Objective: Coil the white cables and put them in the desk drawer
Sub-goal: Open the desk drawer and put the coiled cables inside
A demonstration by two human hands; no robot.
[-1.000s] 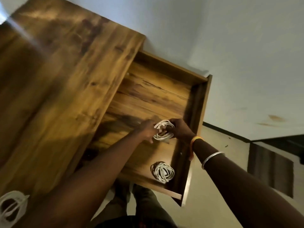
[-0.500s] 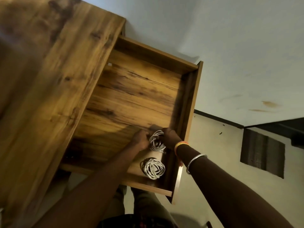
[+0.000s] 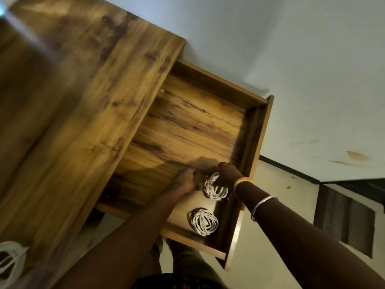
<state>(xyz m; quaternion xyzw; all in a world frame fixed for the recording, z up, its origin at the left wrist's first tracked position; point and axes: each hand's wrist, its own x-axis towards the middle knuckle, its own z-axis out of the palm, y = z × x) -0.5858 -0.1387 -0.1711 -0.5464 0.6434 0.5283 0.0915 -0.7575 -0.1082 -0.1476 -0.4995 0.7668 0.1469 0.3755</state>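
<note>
Right now both hands are low inside the open desk drawer (image 3: pixel 257 140), close to its tall front panel. The right hand (image 3: pixel 229 174) curls over the top of a coiled white cable (image 3: pixel 215 190). The left hand (image 3: pixel 185 181) pinches the coil's other side, so both hands are closed on the same bundle. It is down near the drawer floor; I cannot tell if it touches the wood yet. A second coiled cable (image 3: pixel 203 222) lies in the drawer too, in the corner nearest the person, just beside the held one. One more white cable (image 3: pixel 10 259) sits outside the drawer, on the desk top (image 3: pixel 83 101).

The coil looks light and bendy. It is springy too, I think — the loops may pop open when the fingers let go. It seems best to hold it across the whole bunch of loops, not by one strand — and to lay it flat before letting go.
</note>
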